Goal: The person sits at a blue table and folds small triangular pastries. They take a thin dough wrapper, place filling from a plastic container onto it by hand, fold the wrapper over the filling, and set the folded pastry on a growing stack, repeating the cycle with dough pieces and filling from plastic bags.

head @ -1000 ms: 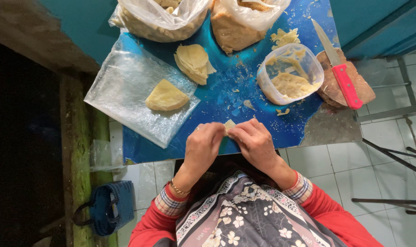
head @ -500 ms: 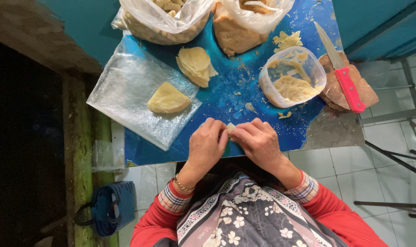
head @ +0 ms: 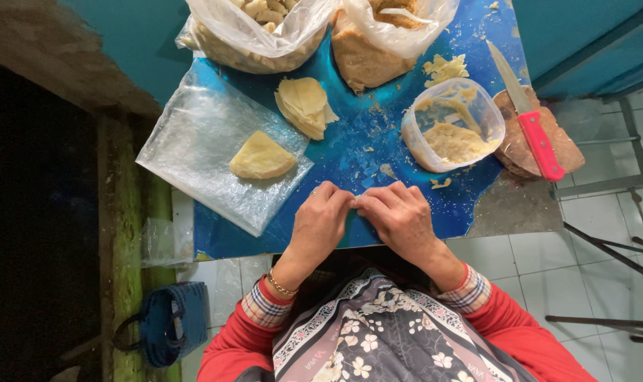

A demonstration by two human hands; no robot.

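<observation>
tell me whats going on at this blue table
A person in red sleeves has both hands together at the near edge of the blue table, the left hand and right hand pinching something small between the fingertips; it is mostly hidden. A folded dough piece lies on a plastic sheet, a stack of wrappers sits behind it, and a tub of filling stands to the right beside a red-handled knife.

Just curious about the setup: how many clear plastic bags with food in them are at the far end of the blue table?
2: one bag of pale pieces at the far left, one bag of crumbly filling right beside it. Both run off the top edge, so others may be hidden.
</observation>
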